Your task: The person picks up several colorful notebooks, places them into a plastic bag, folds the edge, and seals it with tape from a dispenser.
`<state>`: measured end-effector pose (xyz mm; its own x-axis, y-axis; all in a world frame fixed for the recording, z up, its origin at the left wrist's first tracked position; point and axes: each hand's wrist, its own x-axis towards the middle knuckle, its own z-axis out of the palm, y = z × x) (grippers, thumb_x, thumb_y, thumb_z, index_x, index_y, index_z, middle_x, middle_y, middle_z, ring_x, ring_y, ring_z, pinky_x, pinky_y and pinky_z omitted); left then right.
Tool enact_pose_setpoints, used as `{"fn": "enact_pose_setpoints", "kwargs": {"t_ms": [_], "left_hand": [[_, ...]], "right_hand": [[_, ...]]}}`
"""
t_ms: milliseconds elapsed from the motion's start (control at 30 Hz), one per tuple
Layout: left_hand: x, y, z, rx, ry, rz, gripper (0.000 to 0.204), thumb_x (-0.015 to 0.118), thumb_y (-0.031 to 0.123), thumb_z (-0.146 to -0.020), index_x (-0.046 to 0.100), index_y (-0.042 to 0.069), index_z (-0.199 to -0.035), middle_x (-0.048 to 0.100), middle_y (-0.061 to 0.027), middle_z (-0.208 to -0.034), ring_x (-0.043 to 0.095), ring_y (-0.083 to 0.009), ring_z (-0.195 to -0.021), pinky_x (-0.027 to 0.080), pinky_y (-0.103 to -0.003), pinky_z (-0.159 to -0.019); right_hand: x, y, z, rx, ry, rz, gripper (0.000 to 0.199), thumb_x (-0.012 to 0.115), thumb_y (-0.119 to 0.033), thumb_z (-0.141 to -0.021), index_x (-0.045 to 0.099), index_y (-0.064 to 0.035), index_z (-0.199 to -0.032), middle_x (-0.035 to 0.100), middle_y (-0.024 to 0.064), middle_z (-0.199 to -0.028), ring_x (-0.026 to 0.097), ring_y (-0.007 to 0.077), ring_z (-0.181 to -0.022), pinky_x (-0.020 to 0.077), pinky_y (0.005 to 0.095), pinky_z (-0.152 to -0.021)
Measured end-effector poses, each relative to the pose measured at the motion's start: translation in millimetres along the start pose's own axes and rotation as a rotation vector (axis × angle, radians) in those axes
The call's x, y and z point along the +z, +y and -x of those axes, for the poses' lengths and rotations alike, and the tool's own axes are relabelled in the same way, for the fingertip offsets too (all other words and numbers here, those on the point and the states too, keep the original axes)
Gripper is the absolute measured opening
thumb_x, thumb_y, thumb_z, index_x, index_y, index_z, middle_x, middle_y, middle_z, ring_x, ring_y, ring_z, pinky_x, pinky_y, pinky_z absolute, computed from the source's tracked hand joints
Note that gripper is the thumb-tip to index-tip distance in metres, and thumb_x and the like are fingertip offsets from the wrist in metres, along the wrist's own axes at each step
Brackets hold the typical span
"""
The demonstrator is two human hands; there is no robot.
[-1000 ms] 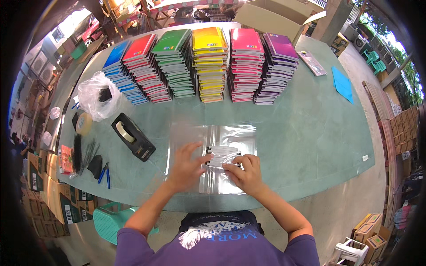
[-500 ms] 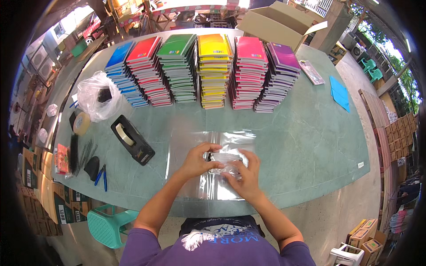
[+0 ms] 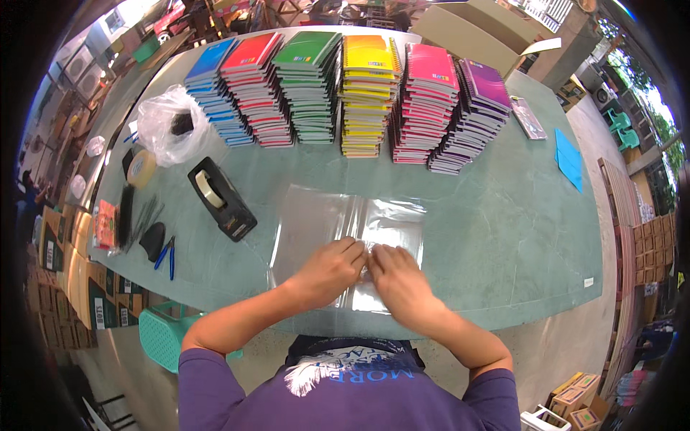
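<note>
Flat on the green table [image 3: 496,223] in front of me lies a clear plastic sheet or bag [image 3: 309,215], shiny and creased down its middle. Over its near half my left hand [image 3: 330,269] and my right hand [image 3: 404,286] meet, fingertips almost touching. The fingers of both hands are curled and pressed together, pinching a crinkled bit of clear plastic [image 3: 369,247] between them. Most of that bit is covered by the fingers. To the left of the sheet stands a black tape dispenser [image 3: 223,200] with a roll of tape in it.
Tall stacks of spiral notebooks, from blue [image 3: 208,59] to purple [image 3: 487,85], line the far side. Behind them stands an open cardboard box [image 3: 467,32]. At left are a plastic bag [image 3: 164,129], a tape roll [image 3: 141,169] and blue-handled pliers [image 3: 166,257]. A green stool [image 3: 159,337] is below.
My hands have come together and their fingers have curled downward, covering the small clear plastic that showed between them before. The view has shifted, so the table sits slightly differently.
</note>
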<state>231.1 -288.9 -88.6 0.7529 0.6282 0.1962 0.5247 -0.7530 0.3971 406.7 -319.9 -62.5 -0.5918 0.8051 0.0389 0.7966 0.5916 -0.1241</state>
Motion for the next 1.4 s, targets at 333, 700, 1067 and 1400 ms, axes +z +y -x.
{"fn": "enact_pose_setpoints", "kwargs": {"t_ms": [333,700,1067,1400], "left_hand": [[54.2,9.7,36.8,0.027,0.554,-0.276,0.025,0.061,0.013,-0.070,0.064,0.006,-0.094,0.058,-0.0040,-0.095,0.054,-0.0204,-0.092,0.041,-0.039,-0.081],[-17.8,-147.1,152.8,-1.345,0.961,0.217,0.037,0.067,0.035,-0.079,0.064,-0.002,-0.072,0.060,-0.0110,-0.081,0.054,-0.0182,-0.080,0.041,-0.034,-0.076],[36.0,-119.5,160.4,-1.218,1.032,0.573,0.022,0.063,0.023,-0.080,0.061,0.004,-0.071,0.056,-0.0012,-0.058,0.053,-0.0116,-0.054,0.041,-0.028,-0.050],[22.9,28.7,55.9,-0.878,0.564,1.079,0.015,0.058,0.016,-0.087,0.062,0.002,-0.082,0.056,0.0014,-0.065,0.051,-0.0061,-0.059,0.040,-0.022,-0.052]], "right_hand": [[58.7,9.5,9.6,0.008,0.539,-0.341,0.018,0.069,-0.016,-0.072,0.065,-0.0076,-0.088,0.055,0.0077,-0.120,0.044,0.0313,-0.120,0.0328,0.0482,-0.098],[40.1,10.9,1.4,-0.192,0.364,-0.376,0.018,0.070,-0.005,-0.068,0.058,-0.0041,-0.081,0.059,0.0108,-0.110,0.050,0.0303,-0.112,0.0355,0.0457,-0.097],[71.1,22.6,-4.4,-0.179,0.534,-0.482,0.023,0.066,-0.002,-0.072,0.057,-0.0049,-0.092,0.058,0.0139,-0.112,0.050,0.0293,-0.115,0.0337,0.0456,-0.098],[67.0,27.2,-3.6,-0.189,0.499,-0.429,0.041,0.063,-0.004,-0.075,0.054,-0.0039,-0.115,0.062,0.0107,-0.108,0.056,0.0234,-0.107,0.0364,0.0422,-0.096]]}}
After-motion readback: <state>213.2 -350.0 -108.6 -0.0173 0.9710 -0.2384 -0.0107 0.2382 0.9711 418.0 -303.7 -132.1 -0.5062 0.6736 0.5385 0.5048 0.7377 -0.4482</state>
